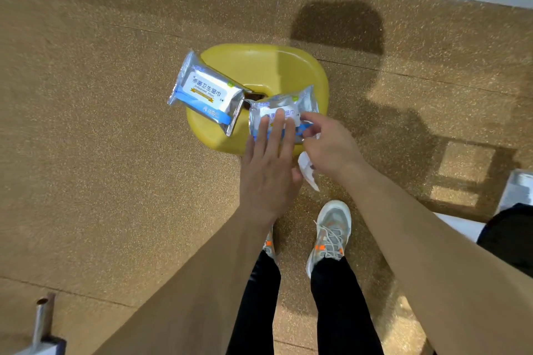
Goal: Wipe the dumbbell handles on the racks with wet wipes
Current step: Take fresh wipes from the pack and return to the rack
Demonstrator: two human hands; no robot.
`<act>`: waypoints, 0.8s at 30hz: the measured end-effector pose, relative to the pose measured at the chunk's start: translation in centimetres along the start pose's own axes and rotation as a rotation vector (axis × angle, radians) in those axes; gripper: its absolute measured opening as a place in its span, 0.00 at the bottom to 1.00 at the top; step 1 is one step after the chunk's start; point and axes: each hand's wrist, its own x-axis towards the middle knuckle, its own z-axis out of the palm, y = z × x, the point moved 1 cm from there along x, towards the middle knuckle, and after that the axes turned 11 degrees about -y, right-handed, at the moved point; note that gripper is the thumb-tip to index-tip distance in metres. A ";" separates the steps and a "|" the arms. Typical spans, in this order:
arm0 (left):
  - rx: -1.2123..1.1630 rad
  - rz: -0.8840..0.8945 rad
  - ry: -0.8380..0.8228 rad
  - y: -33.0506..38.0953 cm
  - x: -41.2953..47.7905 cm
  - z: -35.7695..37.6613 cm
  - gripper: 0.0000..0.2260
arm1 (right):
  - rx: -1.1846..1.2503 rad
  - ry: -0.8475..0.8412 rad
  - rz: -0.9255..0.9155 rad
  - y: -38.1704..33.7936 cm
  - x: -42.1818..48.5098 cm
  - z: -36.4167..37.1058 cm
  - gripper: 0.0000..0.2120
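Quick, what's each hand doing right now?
Left hand: open, straight fingers pressing the nearer wipes pack.
Right hand: closed, gripping a white wipe beside that pack.

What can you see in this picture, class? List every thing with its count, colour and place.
stool: one, yellow, on the floor ahead of the feet
left pack: one, silver and blue, on the stool's left edge
right pack: one, silver and blue, on the stool, under the hands
white wipe: one, white, hanging below the right hand
floor: speckled brown
metal post: one, grey, lower left corner
shoes: two, grey and orange, on the floor
left hand: flat on the right pack
right hand: holds the white wipe
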 end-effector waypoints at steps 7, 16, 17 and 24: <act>0.031 -0.045 -0.178 -0.1 1.6 0.2 0.37 | 0.104 -0.009 0.077 0.5 1.1 -0.2 0.23; 0.037 -0.144 -0.334 1.4 2.9 -1.3 0.37 | 0.257 0.086 0.187 0.1 1.1 0.0 0.22; 0.042 -0.151 -0.344 1.6 3.1 -1.6 0.37 | 0.278 0.100 0.192 0.1 1.0 -0.1 0.22; 0.040 -0.127 -0.395 1.9 3.7 -4.4 0.34 | 0.566 0.183 0.253 1.0 -2.0 -1.7 0.13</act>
